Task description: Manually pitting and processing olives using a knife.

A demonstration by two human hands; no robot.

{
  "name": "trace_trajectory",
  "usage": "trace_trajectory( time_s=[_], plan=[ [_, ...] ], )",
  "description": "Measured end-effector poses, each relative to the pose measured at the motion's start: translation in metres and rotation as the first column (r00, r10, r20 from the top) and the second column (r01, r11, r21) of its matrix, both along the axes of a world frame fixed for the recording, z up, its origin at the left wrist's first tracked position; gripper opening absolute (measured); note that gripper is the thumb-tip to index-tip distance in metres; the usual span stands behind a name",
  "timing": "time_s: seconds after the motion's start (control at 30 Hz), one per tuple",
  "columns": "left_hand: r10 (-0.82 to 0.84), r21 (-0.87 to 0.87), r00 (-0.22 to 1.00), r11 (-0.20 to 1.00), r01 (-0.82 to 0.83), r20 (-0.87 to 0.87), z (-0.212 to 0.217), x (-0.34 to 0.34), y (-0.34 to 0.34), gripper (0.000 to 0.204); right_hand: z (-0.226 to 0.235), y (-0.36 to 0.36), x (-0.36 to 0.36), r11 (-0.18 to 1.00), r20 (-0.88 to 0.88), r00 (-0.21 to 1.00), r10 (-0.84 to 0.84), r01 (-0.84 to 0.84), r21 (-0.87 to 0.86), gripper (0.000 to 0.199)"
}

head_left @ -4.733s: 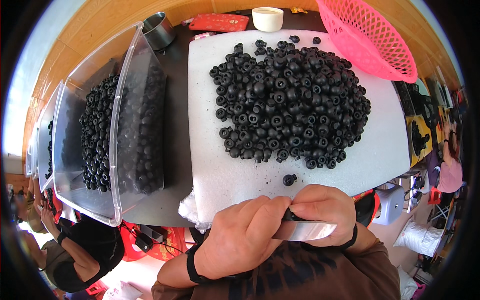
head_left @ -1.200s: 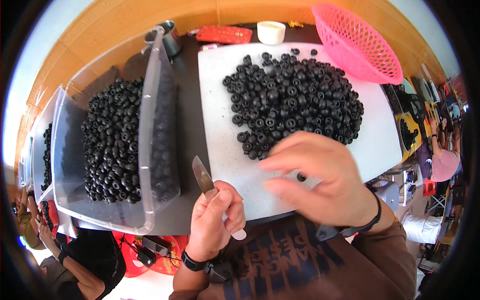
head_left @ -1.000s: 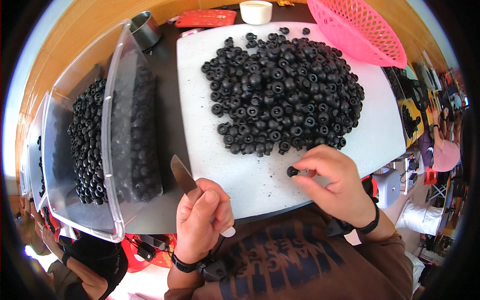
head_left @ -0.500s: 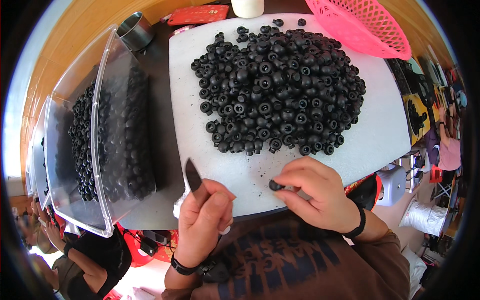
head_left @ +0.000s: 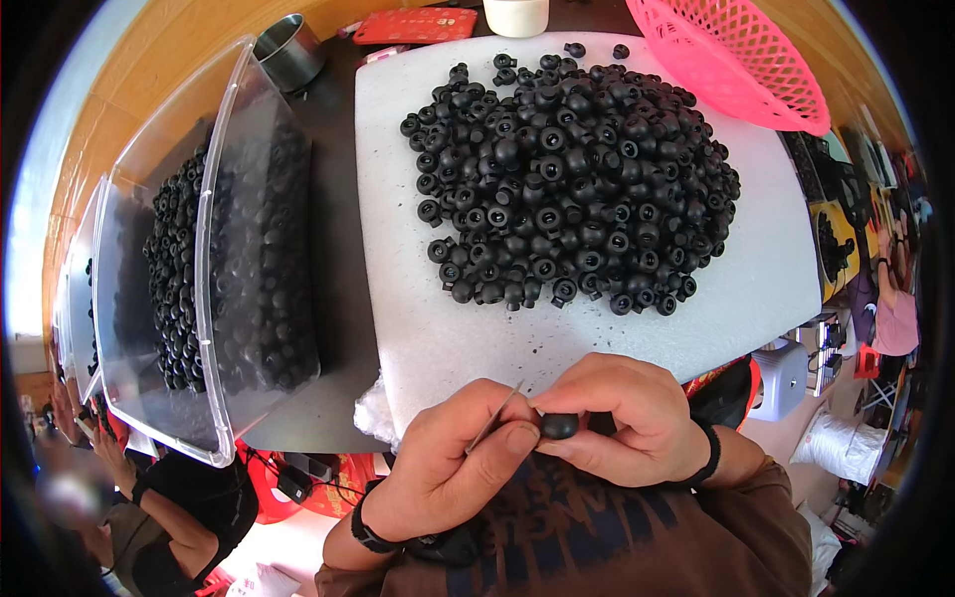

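My left hand (head_left: 466,450) is closed around a knife, whose thin blade (head_left: 494,418) is seen nearly edge-on between thumb and forefinger. Pinched in my right hand (head_left: 629,423) is a round black rubber-like part (head_left: 559,426). Both hands meet at the near edge of the white board (head_left: 438,343), with the left thumb tip against the part or very close to it. Whether the blade touches the part cannot be made out. Beyond the hands, a large heap of the same black parts (head_left: 572,189) covers much of the board.
On the left stands a clear plastic bin (head_left: 211,298) with many black parts inside. A metal cup (head_left: 288,55), a red packet (head_left: 416,26) and a white container (head_left: 516,16) sit at the back. A pink basket (head_left: 736,65) rests at the back right. Other people work at both sides.
My left hand has moved right and turned the blade from upright to slanting edge-on. My right hand, still holding the black part, has come slightly nearer me, and the two hands now meet.
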State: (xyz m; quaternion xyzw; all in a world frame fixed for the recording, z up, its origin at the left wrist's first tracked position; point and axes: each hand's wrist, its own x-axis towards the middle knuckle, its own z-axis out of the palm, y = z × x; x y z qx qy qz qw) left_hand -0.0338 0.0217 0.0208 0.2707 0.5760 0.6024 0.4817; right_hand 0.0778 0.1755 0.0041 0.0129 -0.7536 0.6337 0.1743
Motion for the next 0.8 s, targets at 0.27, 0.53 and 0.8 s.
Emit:
trace_trajectory(
  time_s=[0.27, 0.53, 0.8],
  plan=[
    [0.063, 0.067, 0.802, 0.997, -0.029, -0.593, 0.000, -0.005, 0.005, 0.016, 0.003, 0.006, -0.004, 0.999, 0.001, 0.999, 0.052, -0.052, -0.016, 0.035],
    [-0.013, 0.004, 0.546, 1.000, 0.031, -0.838, 0.004, 0.002, 0.007, 0.023, -0.003, 0.004, 0.003, 0.990, 0.025, 1.000, 0.018, -0.014, -0.139, 0.031],
    [-0.087, -0.065, 0.546, 0.996, 0.061, -0.833, 0.008, 0.003, 0.007, 0.025, -0.009, 0.003, 0.007, 0.957, -0.023, 0.999, 0.028, -0.034, -0.287, 0.026]
  ],
)
